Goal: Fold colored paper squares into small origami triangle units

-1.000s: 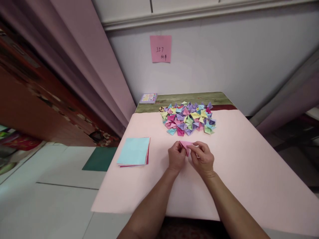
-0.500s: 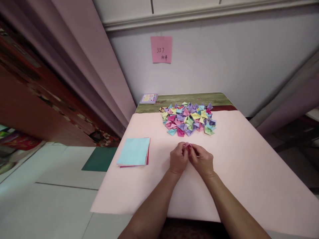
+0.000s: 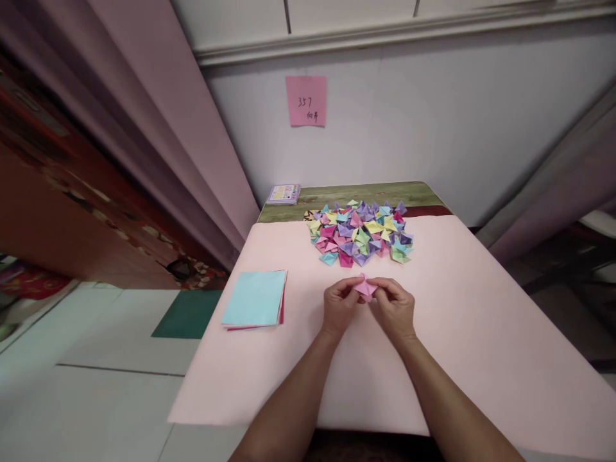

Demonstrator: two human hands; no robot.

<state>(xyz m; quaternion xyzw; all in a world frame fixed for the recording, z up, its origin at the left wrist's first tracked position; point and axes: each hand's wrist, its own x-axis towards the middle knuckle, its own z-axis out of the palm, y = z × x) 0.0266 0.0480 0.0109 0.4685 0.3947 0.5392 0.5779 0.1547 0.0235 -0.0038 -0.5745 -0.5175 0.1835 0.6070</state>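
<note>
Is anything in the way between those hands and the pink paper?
Nothing visible: the left hand and right hand pinch the pink paper directly. The folded shapes lie beyond it, the stack to the left.

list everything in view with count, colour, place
Table: one, green top, centre
Cover: one, pale pink, on table
Folded pieces: many, mixed colours, cover's far edge
Paper stack: one, blue-topped, cover's left
Printed stack: one, purple-white, table's far left
Wall: one, whitish, behind table
Note: one, pink, on wall
Curtains: two, mauve, left and right
Panel: one, red-brown, left
Mat: one, green, on floor
Dim objects: uncounted, dark, right edge
Folded paper: one, pink, held
Left hand: one, on folded paper
Right hand: one, on folded paper
</note>
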